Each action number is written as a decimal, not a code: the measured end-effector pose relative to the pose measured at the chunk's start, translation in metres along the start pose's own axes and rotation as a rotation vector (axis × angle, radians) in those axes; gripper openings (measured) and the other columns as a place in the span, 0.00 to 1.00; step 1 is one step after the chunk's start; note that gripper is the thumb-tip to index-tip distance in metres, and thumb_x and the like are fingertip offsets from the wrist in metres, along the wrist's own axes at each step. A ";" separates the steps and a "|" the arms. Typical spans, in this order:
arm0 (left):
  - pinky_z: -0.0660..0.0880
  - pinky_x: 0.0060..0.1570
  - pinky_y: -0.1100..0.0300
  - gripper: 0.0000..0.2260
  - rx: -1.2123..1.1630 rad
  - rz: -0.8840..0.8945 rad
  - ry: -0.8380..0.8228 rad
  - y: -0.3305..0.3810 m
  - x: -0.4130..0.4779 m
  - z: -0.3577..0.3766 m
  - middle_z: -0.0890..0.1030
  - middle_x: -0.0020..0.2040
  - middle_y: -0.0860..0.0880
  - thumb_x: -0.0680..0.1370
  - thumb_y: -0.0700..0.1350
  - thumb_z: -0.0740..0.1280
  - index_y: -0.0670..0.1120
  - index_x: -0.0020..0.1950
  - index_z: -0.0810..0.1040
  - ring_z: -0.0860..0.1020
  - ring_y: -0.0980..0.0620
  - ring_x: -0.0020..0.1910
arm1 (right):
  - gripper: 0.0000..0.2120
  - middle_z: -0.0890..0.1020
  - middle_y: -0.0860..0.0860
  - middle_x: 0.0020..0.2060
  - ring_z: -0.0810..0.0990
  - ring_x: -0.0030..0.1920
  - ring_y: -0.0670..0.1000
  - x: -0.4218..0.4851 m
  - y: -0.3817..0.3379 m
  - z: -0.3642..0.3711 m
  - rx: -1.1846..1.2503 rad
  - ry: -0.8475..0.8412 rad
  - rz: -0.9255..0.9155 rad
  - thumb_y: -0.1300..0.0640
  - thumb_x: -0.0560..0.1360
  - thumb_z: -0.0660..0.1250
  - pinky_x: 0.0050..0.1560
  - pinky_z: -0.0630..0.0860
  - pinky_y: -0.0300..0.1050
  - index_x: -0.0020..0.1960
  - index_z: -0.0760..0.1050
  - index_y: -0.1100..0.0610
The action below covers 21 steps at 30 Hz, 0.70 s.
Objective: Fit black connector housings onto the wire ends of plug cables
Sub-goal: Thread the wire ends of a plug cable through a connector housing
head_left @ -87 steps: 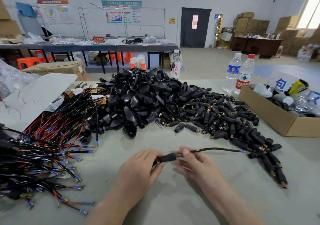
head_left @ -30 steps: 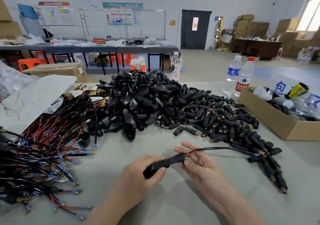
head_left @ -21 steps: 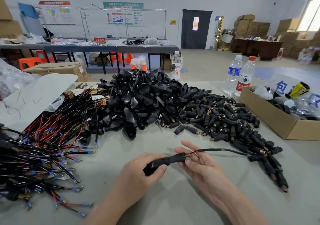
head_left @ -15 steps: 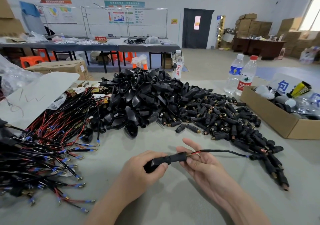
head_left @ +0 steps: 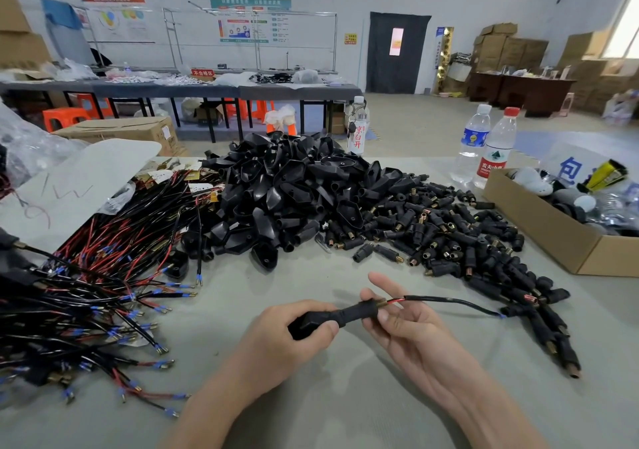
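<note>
My left hand (head_left: 276,338) grips a black connector housing (head_left: 349,312) by its wide end, low in the middle of the table. A black plug cable (head_left: 449,301) leaves the housing's narrow end, where brass and a bit of red wire show. It runs right to a blue-tipped end by the connector pile. My right hand (head_left: 411,327) lies palm up with fingers straight, and the housing's narrow end rests across its fingertips. A heap of loose black housings (head_left: 276,199) sits behind the hands. A bundle of red and black plug cables (head_left: 86,293) lies at the left.
Small black connectors with brass tips (head_left: 449,237) spread from the centre to the right. An open cardboard box (head_left: 539,224) stands at the right edge, with two water bottles (head_left: 484,148) behind it and a third bottle (head_left: 358,127) beyond the heap. A white sheet (head_left: 69,186) lies far left.
About three seconds ago my right hand pinched the cable near the housing; now it lies open, palm up. My left hand has turned, showing more of the housing. Little has moved in the last second.
</note>
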<state>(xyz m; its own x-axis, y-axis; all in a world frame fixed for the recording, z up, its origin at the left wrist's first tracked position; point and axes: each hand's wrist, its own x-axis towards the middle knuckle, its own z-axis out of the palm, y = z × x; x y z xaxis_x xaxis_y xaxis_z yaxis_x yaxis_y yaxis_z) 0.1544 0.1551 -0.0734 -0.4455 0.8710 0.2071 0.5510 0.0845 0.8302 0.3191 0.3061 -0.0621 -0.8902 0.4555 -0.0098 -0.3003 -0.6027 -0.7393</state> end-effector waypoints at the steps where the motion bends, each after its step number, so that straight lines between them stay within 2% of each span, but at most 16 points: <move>1: 0.71 0.37 0.66 0.13 -0.008 -0.006 -0.006 0.001 -0.001 -0.001 0.81 0.39 0.57 0.74 0.61 0.67 0.63 0.56 0.81 0.75 0.61 0.35 | 0.22 0.84 0.58 0.55 0.83 0.57 0.49 0.000 0.000 -0.001 0.007 -0.006 0.002 0.73 0.72 0.63 0.57 0.80 0.43 0.60 0.82 0.57; 5: 0.71 0.39 0.65 0.13 -0.053 -0.019 -0.026 0.005 -0.002 -0.003 0.82 0.40 0.56 0.73 0.61 0.67 0.62 0.56 0.81 0.75 0.60 0.35 | 0.16 0.84 0.53 0.57 0.82 0.60 0.48 -0.003 -0.002 0.001 0.004 -0.068 0.008 0.73 0.73 0.65 0.60 0.78 0.44 0.52 0.86 0.58; 9: 0.72 0.39 0.64 0.13 -0.064 -0.030 -0.035 0.005 -0.004 -0.003 0.82 0.39 0.56 0.73 0.61 0.67 0.62 0.56 0.81 0.76 0.60 0.36 | 0.20 0.84 0.59 0.55 0.83 0.56 0.50 -0.003 -0.001 0.000 0.024 -0.017 0.038 0.74 0.72 0.63 0.56 0.80 0.44 0.59 0.83 0.60; 14: 0.70 0.36 0.66 0.11 -0.007 -0.010 -0.015 0.003 -0.003 -0.003 0.81 0.36 0.58 0.73 0.61 0.67 0.62 0.53 0.81 0.73 0.61 0.33 | 0.17 0.84 0.59 0.53 0.84 0.53 0.51 -0.005 0.007 0.009 -0.087 0.005 0.008 0.72 0.70 0.65 0.51 0.80 0.39 0.55 0.84 0.62; 21: 0.69 0.36 0.68 0.11 0.027 0.004 0.027 0.004 -0.003 -0.002 0.80 0.37 0.60 0.73 0.61 0.67 0.63 0.53 0.81 0.75 0.61 0.34 | 0.17 0.82 0.60 0.60 0.82 0.57 0.52 -0.003 0.009 0.013 -0.155 0.002 0.008 0.70 0.72 0.64 0.57 0.80 0.42 0.57 0.83 0.60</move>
<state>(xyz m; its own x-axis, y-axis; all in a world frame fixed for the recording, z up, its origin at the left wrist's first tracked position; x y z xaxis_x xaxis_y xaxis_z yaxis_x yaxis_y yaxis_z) 0.1565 0.1516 -0.0701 -0.4615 0.8583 0.2245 0.5717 0.0943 0.8150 0.3143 0.2903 -0.0599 -0.8915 0.4527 -0.0173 -0.2367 -0.4980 -0.8343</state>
